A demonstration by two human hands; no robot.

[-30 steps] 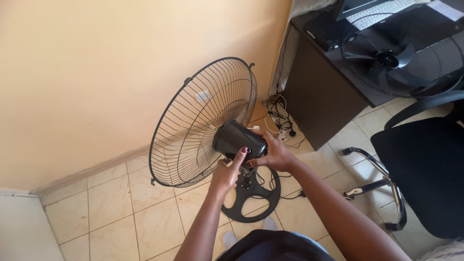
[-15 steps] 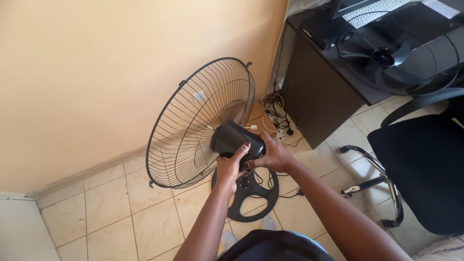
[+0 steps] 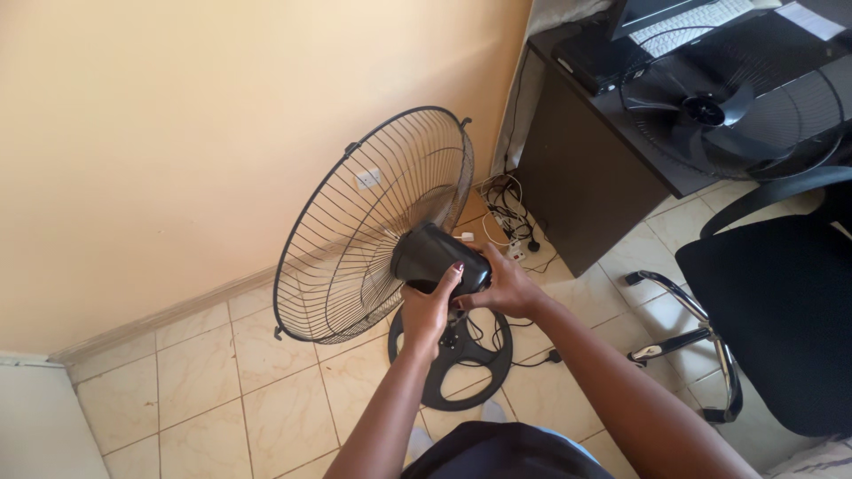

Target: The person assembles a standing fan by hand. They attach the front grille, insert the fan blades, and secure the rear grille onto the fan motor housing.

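Gripping the black motor housing (image 3: 437, 258) of a standing fan: left hand (image 3: 430, 310), fingers curled up over the near underside of the housing, clamped on it; right hand (image 3: 506, 286), wrapped round the rear right end of the same housing, likewise closed on it. Both forearms reach up from the bottom of the frame and meet at the housing.

Motor housing: rounded, glossy black, tilted, fixed behind the centre of the wire rear guard (image 3: 373, 222). Guard: round, black wire, no blade in it, facing the cream wall (image 3: 177, 133) and standing just beside it.

Fan base (image 3: 457, 368): round, black, spoked, flat on the tiled floor (image 3: 248, 399) directly below the hands; stand mostly hidden by the hands.

Cables and power strip (image 3: 510, 217): tangled on the floor at the wall corner, just past the guard, with one lead trailing beside the base.

Dark desk (image 3: 586, 168): to the right of the cables. On it, a second guard with black blade (image 3: 728, 111), lying near the edge.

Black office chair (image 3: 781, 302): chrome legs, right of frame, well apart from the fan
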